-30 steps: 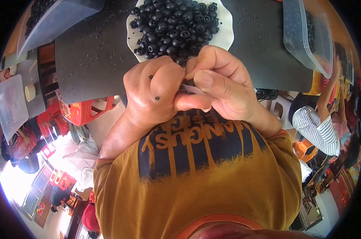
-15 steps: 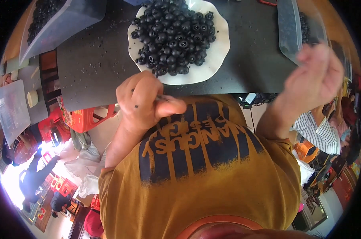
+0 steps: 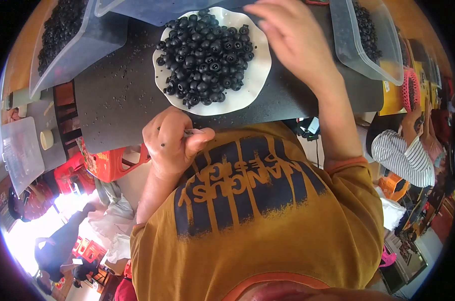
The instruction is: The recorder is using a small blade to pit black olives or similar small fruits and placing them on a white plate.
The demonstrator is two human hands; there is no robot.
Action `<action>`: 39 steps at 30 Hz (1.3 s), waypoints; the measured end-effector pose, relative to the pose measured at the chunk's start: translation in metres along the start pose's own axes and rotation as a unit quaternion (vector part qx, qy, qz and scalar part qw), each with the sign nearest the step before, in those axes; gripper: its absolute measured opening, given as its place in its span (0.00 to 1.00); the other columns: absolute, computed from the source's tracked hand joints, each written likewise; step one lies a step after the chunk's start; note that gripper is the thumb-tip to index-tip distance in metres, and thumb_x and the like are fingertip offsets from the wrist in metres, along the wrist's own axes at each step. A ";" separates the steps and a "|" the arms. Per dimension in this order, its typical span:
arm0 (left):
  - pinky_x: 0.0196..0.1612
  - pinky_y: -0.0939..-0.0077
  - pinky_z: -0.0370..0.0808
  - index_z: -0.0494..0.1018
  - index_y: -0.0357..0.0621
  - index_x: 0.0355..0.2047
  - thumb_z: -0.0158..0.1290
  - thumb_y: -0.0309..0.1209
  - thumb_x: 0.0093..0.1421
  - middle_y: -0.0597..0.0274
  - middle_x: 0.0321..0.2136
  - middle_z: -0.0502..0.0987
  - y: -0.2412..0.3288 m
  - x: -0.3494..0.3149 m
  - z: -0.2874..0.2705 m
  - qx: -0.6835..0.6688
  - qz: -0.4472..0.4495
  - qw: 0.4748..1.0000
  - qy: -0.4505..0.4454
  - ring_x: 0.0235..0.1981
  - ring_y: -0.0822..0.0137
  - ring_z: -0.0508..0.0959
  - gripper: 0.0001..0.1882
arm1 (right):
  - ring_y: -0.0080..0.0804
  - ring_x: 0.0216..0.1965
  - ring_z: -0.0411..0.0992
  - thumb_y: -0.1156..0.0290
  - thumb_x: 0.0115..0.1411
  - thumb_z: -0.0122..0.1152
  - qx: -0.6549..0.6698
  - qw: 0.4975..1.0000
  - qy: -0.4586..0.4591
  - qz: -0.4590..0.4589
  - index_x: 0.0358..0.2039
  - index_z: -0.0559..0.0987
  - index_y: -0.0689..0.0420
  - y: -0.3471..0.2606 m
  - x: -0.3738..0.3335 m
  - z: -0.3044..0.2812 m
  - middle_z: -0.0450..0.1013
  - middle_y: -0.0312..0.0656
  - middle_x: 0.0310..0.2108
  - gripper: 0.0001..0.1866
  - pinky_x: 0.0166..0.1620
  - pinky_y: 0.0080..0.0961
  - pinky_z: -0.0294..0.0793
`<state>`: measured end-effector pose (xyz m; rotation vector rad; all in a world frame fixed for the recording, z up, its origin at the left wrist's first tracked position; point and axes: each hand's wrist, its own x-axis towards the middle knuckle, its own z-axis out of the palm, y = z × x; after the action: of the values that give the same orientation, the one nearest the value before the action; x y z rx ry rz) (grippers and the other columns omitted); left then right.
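Note:
A white plate (image 3: 261,65) with a wavy rim holds a heap of small round black plastic pieces (image 3: 202,57), several with a hole in one face. Below its near rim is my left hand (image 3: 168,140), closed in a fist with the thumb pointing right. A narrow greyish edge shows between thumb and fingers; what it belongs to is hidden. Tiny black specks stick to this hand's skin. My right hand (image 3: 295,42) is over the table at the plate's right side, fingers stretched out to the left and thumb apart. Nothing shows in it.
Clear plastic bins with black pieces stand left (image 3: 79,60) and right (image 3: 342,45); another bin (image 3: 152,11) is behind the plate. Black crumbs litter the dark table (image 3: 107,100). A red stool (image 3: 112,163) is below its left edge. A person in striped sleeves (image 3: 400,155) is at the right.
My right hand has swung from the right bin leftward to beside the plate. My left hand stays closed below the plate. The whole view has shifted slightly.

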<state>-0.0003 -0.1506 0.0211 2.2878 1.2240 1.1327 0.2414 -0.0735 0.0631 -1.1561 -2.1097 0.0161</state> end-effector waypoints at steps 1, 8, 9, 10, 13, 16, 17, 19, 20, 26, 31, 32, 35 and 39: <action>0.13 0.75 0.58 0.60 0.43 0.13 0.54 0.52 0.48 0.63 0.09 0.60 0.000 -0.001 -0.001 0.006 0.007 1.000 -0.005 0.09 0.64 0.63 0.26 | 0.44 0.34 0.67 0.76 0.50 0.53 -0.003 1.000 0.004 0.003 0.32 0.73 0.61 0.017 -0.008 0.017 0.68 0.47 0.31 0.08 0.38 0.31 0.67; 0.13 0.74 0.58 0.61 0.42 0.14 0.54 0.50 0.49 0.63 0.10 0.60 0.002 -0.011 -0.004 0.010 -0.028 1.000 0.000 0.10 0.63 0.62 0.25 | 0.41 0.41 0.66 0.76 0.48 0.52 0.000 0.997 -0.071 -0.023 0.36 0.75 0.56 0.039 -0.027 0.050 0.69 0.41 0.37 0.13 0.44 0.32 0.66; 0.13 0.74 0.58 0.61 0.42 0.14 0.54 0.50 0.49 0.63 0.10 0.60 0.001 -0.013 -0.004 0.010 -0.028 1.000 0.001 0.10 0.63 0.62 0.25 | 0.40 0.41 0.66 0.76 0.48 0.52 -0.005 0.997 -0.079 -0.018 0.35 0.75 0.56 0.037 -0.026 0.047 0.69 0.41 0.36 0.12 0.44 0.31 0.66; 0.13 0.74 0.58 0.61 0.41 0.14 0.54 0.50 0.49 0.62 0.10 0.60 0.001 -0.014 -0.004 0.002 -0.037 0.999 -0.002 0.10 0.62 0.63 0.25 | 0.39 0.40 0.67 0.75 0.49 0.52 -0.011 0.996 -0.087 -0.012 0.35 0.75 0.56 0.035 -0.025 0.046 0.70 0.40 0.35 0.11 0.43 0.31 0.66; 0.13 0.74 0.59 0.61 0.40 0.15 0.54 0.49 0.50 0.61 0.10 0.61 0.000 -0.015 -0.006 -0.014 -0.059 0.998 -0.010 0.10 0.62 0.63 0.25 | 0.39 0.39 0.67 0.73 0.50 0.52 0.000 0.996 -0.085 0.026 0.32 0.75 0.56 0.036 -0.029 0.048 0.70 0.40 0.33 0.08 0.42 0.31 0.67; 0.14 0.75 0.59 0.62 0.40 0.15 0.54 0.49 0.51 0.60 0.11 0.61 -0.002 -0.015 -0.006 -0.021 -0.072 0.997 -0.013 0.11 0.62 0.64 0.25 | 0.40 0.36 0.68 0.71 0.49 0.52 0.018 0.995 -0.076 0.065 0.30 0.74 0.57 0.032 -0.028 0.047 0.70 0.42 0.32 0.07 0.38 0.32 0.67; 0.14 0.75 0.60 0.62 0.40 0.15 0.53 0.49 0.51 0.60 0.11 0.61 -0.003 -0.016 -0.006 -0.020 -0.069 0.997 -0.011 0.11 0.62 0.64 0.25 | 0.40 0.36 0.68 0.71 0.49 0.52 0.018 0.995 -0.078 0.065 0.30 0.74 0.57 0.031 -0.027 0.046 0.70 0.42 0.32 0.07 0.38 0.32 0.67; 0.14 0.74 0.60 0.62 0.39 0.15 0.54 0.49 0.51 0.60 0.11 0.62 -0.003 -0.016 -0.006 -0.021 -0.078 0.997 -0.013 0.11 0.62 0.64 0.25 | 0.42 0.32 0.69 0.71 0.48 0.53 0.036 0.988 -0.079 0.128 0.28 0.73 0.58 0.030 -0.025 0.043 0.71 0.44 0.29 0.07 0.35 0.33 0.68; 0.14 0.74 0.60 0.62 0.39 0.16 0.54 0.49 0.51 0.59 0.11 0.62 -0.003 -0.015 -0.006 -0.022 -0.084 0.996 -0.016 0.11 0.61 0.64 0.25 | 0.42 0.32 0.69 0.71 0.48 0.53 0.037 0.988 -0.080 0.128 0.28 0.73 0.58 0.029 -0.025 0.043 0.71 0.44 0.29 0.07 0.35 0.33 0.68; 0.16 0.73 0.62 0.64 0.39 0.17 0.54 0.47 0.51 0.58 0.12 0.64 -0.002 -0.010 -0.003 -0.052 -0.115 0.992 -0.011 0.13 0.60 0.66 0.23 | 0.42 0.28 0.70 0.72 0.47 0.53 0.065 0.978 -0.044 0.191 0.28 0.73 0.59 0.030 -0.027 0.046 0.72 0.45 0.26 0.07 0.32 0.30 0.69; 0.18 0.75 0.62 0.65 0.38 0.18 0.55 0.47 0.51 0.59 0.13 0.65 0.001 -0.004 -0.008 -0.122 -0.183 0.975 -0.031 0.13 0.64 0.65 0.23 | 0.43 0.33 0.68 0.77 0.49 0.55 0.454 0.809 -0.022 0.374 0.32 0.73 0.61 0.004 -0.018 0.020 0.68 0.46 0.30 0.08 0.37 0.31 0.68; 0.18 0.76 0.62 0.65 0.38 0.19 0.55 0.47 0.50 0.60 0.13 0.65 0.002 -0.001 -0.009 -0.151 -0.196 0.968 -0.037 0.13 0.66 0.64 0.23 | 0.26 0.30 0.71 0.73 0.52 0.54 0.475 0.832 0.010 0.288 0.34 0.71 0.63 -0.007 -0.022 0.020 0.72 0.42 0.29 0.10 0.34 0.20 0.69; 0.18 0.77 0.62 0.65 0.38 0.19 0.56 0.47 0.50 0.61 0.12 0.64 0.008 0.012 -0.006 -0.177 -0.158 0.971 -0.022 0.13 0.68 0.63 0.23 | 0.27 0.27 0.71 0.76 0.52 0.52 0.704 0.653 -0.028 0.279 0.34 0.73 0.62 -0.037 -0.025 0.015 0.73 0.43 0.28 0.08 0.33 0.20 0.70; 0.16 0.80 0.63 0.65 0.39 0.18 0.59 0.52 0.43 0.63 0.11 0.65 0.018 0.029 0.001 -0.239 -0.108 0.965 -0.012 0.13 0.70 0.65 0.27 | 0.27 0.27 0.67 0.69 0.53 0.50 0.754 0.584 -0.071 0.293 0.33 0.68 0.63 -0.065 -0.035 0.020 0.67 0.45 0.28 0.11 0.33 0.18 0.68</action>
<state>0.0201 -0.1376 0.0449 1.7601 1.0235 1.1626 0.1938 -0.1319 0.0501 -0.5586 -0.8925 1.8426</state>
